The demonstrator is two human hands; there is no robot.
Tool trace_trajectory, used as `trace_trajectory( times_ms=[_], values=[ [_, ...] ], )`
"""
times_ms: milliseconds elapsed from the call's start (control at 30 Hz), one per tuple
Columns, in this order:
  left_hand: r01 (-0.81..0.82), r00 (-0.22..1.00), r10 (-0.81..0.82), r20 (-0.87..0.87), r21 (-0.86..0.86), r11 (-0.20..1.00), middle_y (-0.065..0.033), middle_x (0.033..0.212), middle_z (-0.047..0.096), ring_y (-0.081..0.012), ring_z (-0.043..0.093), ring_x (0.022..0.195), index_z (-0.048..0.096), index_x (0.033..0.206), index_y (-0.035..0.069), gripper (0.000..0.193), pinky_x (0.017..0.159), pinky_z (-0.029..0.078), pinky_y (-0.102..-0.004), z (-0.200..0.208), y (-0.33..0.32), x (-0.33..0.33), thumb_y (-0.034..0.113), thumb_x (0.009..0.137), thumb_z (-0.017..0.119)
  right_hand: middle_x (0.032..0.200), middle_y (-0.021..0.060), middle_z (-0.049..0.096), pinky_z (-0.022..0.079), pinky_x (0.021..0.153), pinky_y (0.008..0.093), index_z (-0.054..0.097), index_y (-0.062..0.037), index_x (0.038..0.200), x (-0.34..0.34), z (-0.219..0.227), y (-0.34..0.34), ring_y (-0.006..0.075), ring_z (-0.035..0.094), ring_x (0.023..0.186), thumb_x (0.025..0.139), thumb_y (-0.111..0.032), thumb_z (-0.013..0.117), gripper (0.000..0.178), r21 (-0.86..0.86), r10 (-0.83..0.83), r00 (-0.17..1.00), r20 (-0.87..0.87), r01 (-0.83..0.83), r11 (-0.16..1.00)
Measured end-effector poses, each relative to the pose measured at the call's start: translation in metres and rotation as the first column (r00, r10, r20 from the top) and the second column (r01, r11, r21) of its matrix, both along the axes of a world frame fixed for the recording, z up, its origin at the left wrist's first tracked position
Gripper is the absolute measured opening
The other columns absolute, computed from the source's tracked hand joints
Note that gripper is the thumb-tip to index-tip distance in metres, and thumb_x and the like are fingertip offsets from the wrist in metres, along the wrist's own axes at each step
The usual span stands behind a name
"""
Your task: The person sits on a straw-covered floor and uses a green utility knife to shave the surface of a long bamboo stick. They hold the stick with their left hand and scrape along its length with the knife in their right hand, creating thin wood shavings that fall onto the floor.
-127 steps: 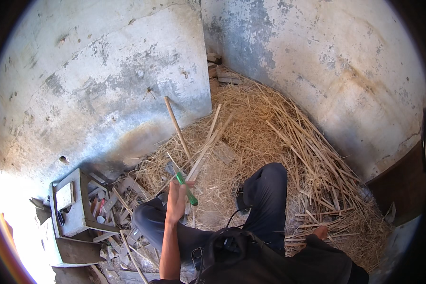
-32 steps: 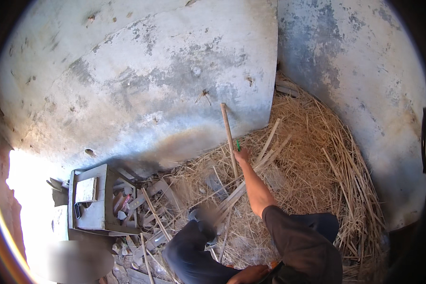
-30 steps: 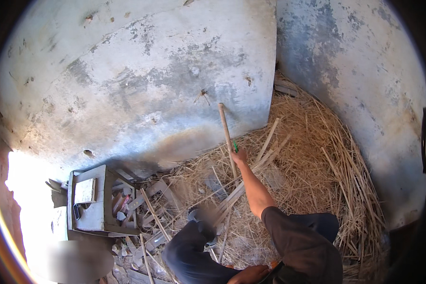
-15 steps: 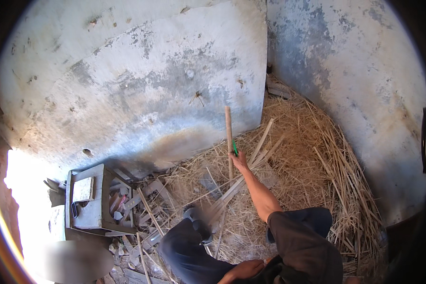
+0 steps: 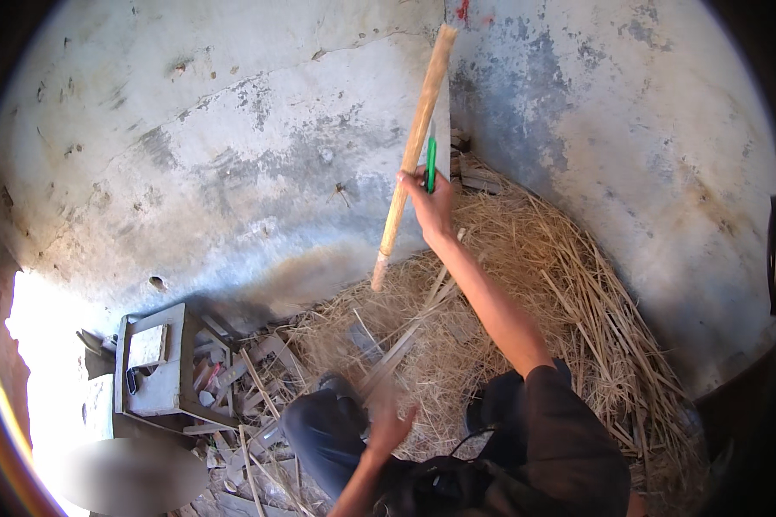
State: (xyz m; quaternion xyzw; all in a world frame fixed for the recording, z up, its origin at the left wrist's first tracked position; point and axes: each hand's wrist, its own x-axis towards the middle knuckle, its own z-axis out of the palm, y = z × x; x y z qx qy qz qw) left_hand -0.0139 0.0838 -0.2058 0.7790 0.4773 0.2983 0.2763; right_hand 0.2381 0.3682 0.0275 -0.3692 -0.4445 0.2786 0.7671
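My right hand [image 5: 431,200] is raised in front of the wall, closed round a wooden stick [image 5: 416,129] at its lower half. The stick is pale, straight and tilted, its top leaning right. Held in the same hand, beside the stick, is a slim green-handled tool [image 5: 432,164] with a greyish blade-like tip; its exact kind cannot be made out. My left hand [image 5: 390,431] hovers above my left knee, with the thumb apart from the fingers and nothing seen in it. Motion blurs its fingertips.
Straw and long thin strips [image 5: 595,345] cover the floor ahead and to the right. At left stands a grey wooden box-like cabinet [image 5: 159,379] with a small block on top and odds and ends inside. Wood scraps [image 5: 267,362] lie beside it. A peeling wall [image 5: 233,172] rises close ahead.
My right hand has lifted the stick and green tool up and nearer, and the stick now tilts right. My left hand has risen from my lap toward the left knee.
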Motion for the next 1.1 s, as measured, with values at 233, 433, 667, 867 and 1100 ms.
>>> trace_trajectory(
  times_ms=[233,433,667,867,1100],
  values=[
    [-0.337,0.941,0.273,0.198,0.506,0.794,-0.024,0.139,0.056,-0.0433,0.052,0.133,0.045,0.148,0.001,0.087,0.111,0.043,-0.0544,0.166,0.04,0.035,0.017,0.078,0.094,0.066,-0.0079,0.049,0.027,0.055,0.0276,0.062,-0.0135,0.086,-0.002,0.066,-0.111,0.0038,0.032,0.053,0.095,-0.016,0.084,0.024,0.075,0.222,0.921,-0.32,-0.209,0.975],
    [-0.353,0.932,0.343,0.115,0.494,0.794,-0.0185,0.108,0.067,-0.0395,0.063,0.106,0.062,0.13,0.002,0.041,0.099,0.046,-0.05,0.173,0.031,0.022,0.004,0.091,0.073,0.06,-0.0093,0.043,0.025,0.052,0.0274,0.058,-0.0152,0.087,0.015,0.064,-0.171,0.0037,0.031,0.05,0.099,-0.023,0.081,0.027,0.065,0.218,0.937,-0.274,-0.208,0.976],
    [0.176,0.905,-0.071,0.42,-0.216,0.96,-0.006,0.087,0.058,-0.0209,0.056,0.08,0.066,0.124,0.003,0.023,0.074,0.046,-0.036,0.128,-0.002,-0.013,0.018,0.11,0.055,0.084,-0.0028,0.061,0.034,0.051,0.0213,0.062,-0.0072,0.123,0.021,0.03,-0.217,0.0001,0.042,0.056,0.101,-0.019,0.079,0.031,0.07,0.211,0.966,-0.151,-0.203,0.977],
    [0.508,0.699,-0.014,0.715,-0.482,0.714,0.0057,0.077,0.041,-0.0075,0.037,0.065,0.06,0.11,0.005,0.035,0.06,0.033,-0.0283,0.081,-0.022,-0.009,0.039,0.115,0.054,0.119,0.0057,0.068,0.04,0.053,0.0202,0.052,-0.0076,0.142,0.01,0.004,-0.22,0.0007,0.053,0.068,0.1,-0.015,0.079,0.051,-0.029,0.159,0.987,-0.031,-0.16,0.987],
    [0.608,0.684,-0.023,0.729,-0.552,0.57,0.0021,0.075,0.048,-0.0111,0.047,0.069,0.064,0.119,-0.004,0.04,0.068,0.044,-0.0313,0.083,-0.029,-0.009,0.031,0.118,0.046,0.101,0.0034,0.071,0.049,0.061,0.0222,0.073,-0.0016,0.125,0.016,-0.004,-0.216,0.0051,0.064,0.077,0.1,-0.018,0.078,0.03,-0.086,0.203,0.978,0.04,-0.199,0.976]
  ],
)
